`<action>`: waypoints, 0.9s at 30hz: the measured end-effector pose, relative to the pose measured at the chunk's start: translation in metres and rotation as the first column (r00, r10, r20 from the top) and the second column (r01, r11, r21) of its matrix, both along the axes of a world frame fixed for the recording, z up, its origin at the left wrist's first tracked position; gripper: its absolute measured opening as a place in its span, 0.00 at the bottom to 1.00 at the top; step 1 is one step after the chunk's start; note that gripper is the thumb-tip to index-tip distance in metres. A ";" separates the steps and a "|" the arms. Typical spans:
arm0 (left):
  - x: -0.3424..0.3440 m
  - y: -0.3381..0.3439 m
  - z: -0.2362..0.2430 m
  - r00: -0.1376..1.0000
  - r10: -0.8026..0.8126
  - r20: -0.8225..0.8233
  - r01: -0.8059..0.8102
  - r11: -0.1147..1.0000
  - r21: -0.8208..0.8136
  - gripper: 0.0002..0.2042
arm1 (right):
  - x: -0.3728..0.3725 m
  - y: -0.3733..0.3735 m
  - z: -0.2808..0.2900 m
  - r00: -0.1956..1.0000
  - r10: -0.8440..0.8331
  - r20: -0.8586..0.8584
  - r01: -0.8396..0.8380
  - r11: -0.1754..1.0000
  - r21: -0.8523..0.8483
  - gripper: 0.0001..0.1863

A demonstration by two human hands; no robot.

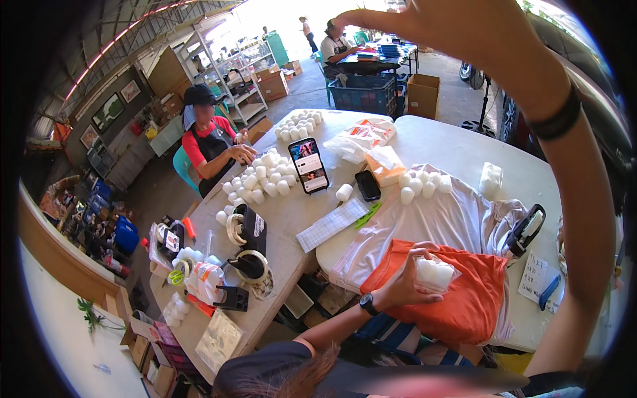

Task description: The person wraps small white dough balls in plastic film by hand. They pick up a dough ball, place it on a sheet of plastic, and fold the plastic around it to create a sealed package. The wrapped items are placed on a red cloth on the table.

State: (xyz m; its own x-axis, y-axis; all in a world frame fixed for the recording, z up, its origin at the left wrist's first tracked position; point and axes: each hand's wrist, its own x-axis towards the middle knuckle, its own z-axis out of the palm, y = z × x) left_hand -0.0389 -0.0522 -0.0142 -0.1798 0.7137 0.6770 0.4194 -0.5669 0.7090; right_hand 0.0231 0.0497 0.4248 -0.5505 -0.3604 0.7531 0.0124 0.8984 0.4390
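In my left hand [406,282] is a clear plastic pack of short white cylinders [434,274], which look like candles. The fingers wrap round its side, above an orange cloth [474,292] spread over the near edge of the table. My right hand [458,36] is raised close to the camera at the top. Its thumb or a finger stretches out to the left, the other fingertips are cut off, and no held thing shows. Several loose white cylinders [424,182] stand on a pale cloth [438,222] beyond the pack. Another wrapped pack [491,180] stands to their right.
A co-worker [206,142] sits at the far left by a heap of white cylinders [265,176]. A propped phone [309,166], a black device [367,186] and a chequered sheet [332,223] occupy the middle. Tape rolls [235,229] stand left; a black tape dispenser [525,230] lies right.
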 end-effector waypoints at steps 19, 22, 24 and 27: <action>-0.006 -0.013 0.004 0.910 -0.075 0.408 0.188 0.951 -0.245 0.45 | 0.113 0.012 -0.354 0.910 0.350 0.225 0.188 0.136 -0.973 0.47; -0.001 -0.010 0.003 0.930 -0.101 0.353 0.187 0.958 -0.218 0.36 | 0.111 0.002 -0.371 0.929 0.367 0.038 0.048 -0.019 -0.999 0.35; 0.006 -0.010 0.003 0.896 -0.115 0.430 0.192 0.971 -0.141 0.29 | 0.108 -0.008 -0.380 0.936 0.335 -0.104 -0.056 -0.151 -0.987 0.29; 0.013 -0.009 0.004 0.893 -0.051 0.447 0.107 0.989 -0.103 0.23 | 0.104 -0.021 -0.389 0.953 0.226 -0.201 -0.158 -0.193 -0.968 0.24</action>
State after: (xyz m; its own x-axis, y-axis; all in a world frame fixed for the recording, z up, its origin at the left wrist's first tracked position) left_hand -0.0257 -0.0610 -0.0101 -0.3794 0.8096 0.4478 0.0043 -0.4825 0.8759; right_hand 0.1268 0.0290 0.0358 -0.6615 0.6646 0.3476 -0.2434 0.2481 -0.9377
